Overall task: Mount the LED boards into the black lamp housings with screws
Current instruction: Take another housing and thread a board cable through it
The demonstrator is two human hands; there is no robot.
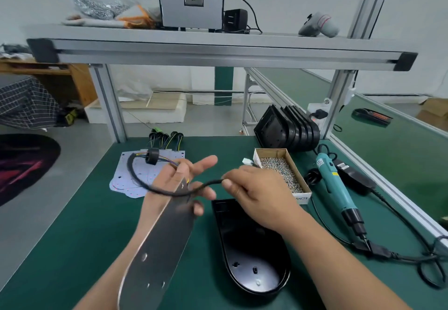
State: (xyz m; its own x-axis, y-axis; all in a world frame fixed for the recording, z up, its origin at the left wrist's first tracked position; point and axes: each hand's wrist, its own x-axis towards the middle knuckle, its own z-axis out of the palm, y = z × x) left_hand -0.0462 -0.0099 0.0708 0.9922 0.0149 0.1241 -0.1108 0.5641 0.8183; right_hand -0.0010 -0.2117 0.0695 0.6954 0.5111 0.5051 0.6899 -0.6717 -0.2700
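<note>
You are holding one LED board (157, 244) up in the air in your left hand (179, 183), fingers curled round its top end, dark back side facing you. Your right hand (257, 196) is pinching the black cable (135, 176) that is looping out from the board. A black ring (152, 156) is sitting on that cable.

One black lamp housing (252, 261) is lying open on the green tabletop (84, 225), just under your right arm. No board is in it yet.

It looks like you are getting the cable ready, so this is the early part of the job. Next, I think you are going to need to feed the cable through a hole in the housing, lay the board flat inside, and line up the holes. Then the screws (281, 171) in the small box and the blue screwdriver (337, 188) beside it are waiting.

More boards (121, 179) and more housings (288, 130) are sitting farther back.

The box front is showing the letters "ANCER"; the start is hidden. The screwdriver's label is too blurry to read.
</note>
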